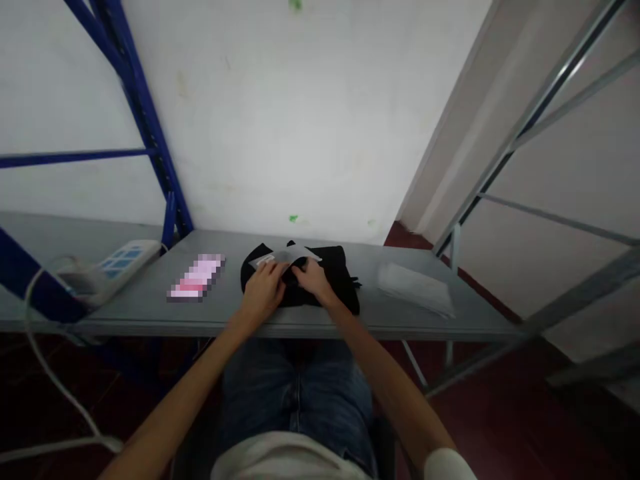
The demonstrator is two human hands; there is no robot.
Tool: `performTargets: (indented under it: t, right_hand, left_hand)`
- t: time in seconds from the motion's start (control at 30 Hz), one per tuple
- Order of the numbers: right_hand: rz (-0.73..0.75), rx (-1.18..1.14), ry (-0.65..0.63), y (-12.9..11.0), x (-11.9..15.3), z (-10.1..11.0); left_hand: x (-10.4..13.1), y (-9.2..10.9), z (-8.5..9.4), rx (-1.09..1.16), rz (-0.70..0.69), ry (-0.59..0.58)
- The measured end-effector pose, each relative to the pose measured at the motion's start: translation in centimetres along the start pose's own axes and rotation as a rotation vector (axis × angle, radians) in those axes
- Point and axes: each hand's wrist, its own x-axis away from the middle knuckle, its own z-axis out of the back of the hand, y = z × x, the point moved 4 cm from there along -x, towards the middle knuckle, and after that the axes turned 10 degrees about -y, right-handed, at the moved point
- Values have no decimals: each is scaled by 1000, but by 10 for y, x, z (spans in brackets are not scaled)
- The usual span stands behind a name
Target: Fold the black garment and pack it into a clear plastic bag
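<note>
A small translucent plastic bag point(287, 253) with a white printed label lies over a pile of black cloth items point(337, 267) on the grey shelf table. My left hand point(263, 287) has its fingers closed on the near left edge of the bag. From the other side, my right hand point(311, 277) pinches the bag's near right edge. Between the two hands shows a dark fold of black cloth point(293, 277); whether it is inside the bag I cannot tell. My fingertips partly hide the bag's opening.
To the left lies a blurred-out phone-like object point(197, 277). Beyond it a white power strip point(125, 263) with blue sockets trails a white cable point(55, 373). At right rests a stack of clear plastic bags point(415, 287). Blue posts point(145, 113) and a wall point(310, 133) bound the table point(240, 327).
</note>
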Motion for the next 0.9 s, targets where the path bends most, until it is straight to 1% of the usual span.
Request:
performTargets:
  t: [0.1,0.17,0.23,0.3,0.37,0.43,0.53,0.73,0.9]
  right_hand:
    - [20,419,68,5,23,28]
    - [105,553,139,7,31,42]
    - [223,616,180,10,31,48]
    - [364,654,158,13,24,47]
    - [488,662,105,16,16,42]
    - [554,645,84,18,9,36]
    - [586,639,84,19,2,29]
    - [621,727,63,12,-7,20]
    - [657,770,29,10,-3,20]
  left_hand:
    - [-1,-1,-3,-25,4,4]
    - [-1,-2,-5,-27,4,19]
    - [-2,-4,-8,-17,-1,36]
    - [-2,-6,-10,5,-4,54]
    - [-2,-9,-11,23,-6,67]
    - [-1,-12,-11,33,-2,88]
    - [-2,-15,-11,38,5,108]
    - [-2,-19,-11,54,3,88]
    - [-3,-23,-10,38,-2,77]
